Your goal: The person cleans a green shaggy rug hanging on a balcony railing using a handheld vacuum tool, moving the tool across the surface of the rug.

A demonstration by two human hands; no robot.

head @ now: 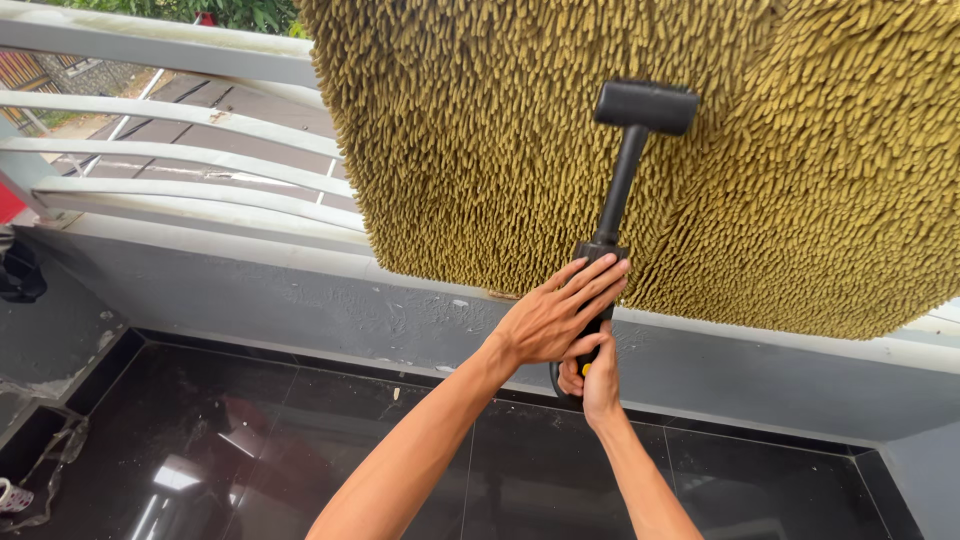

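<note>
A shaggy mustard-yellow mat [560, 140] hangs over a white balcony railing [170, 150]. A black handheld tool [625, 170] with a crossbar head presses against the mat's pile. My left hand [555, 315] wraps over the upper part of its grip. My right hand [592, 375] holds the lower part of the grip, where a small yellow button shows. Both hands sit just below the mat's bottom edge, in front of the low grey wall [300, 300].
Glossy black floor tiles [250, 440] lie below the grey wall. A grey ledge [50, 330] and a dark object [20, 272] are at the left, with a clear plastic scrap [45, 465] at the lower left corner. Beyond the railing is a street.
</note>
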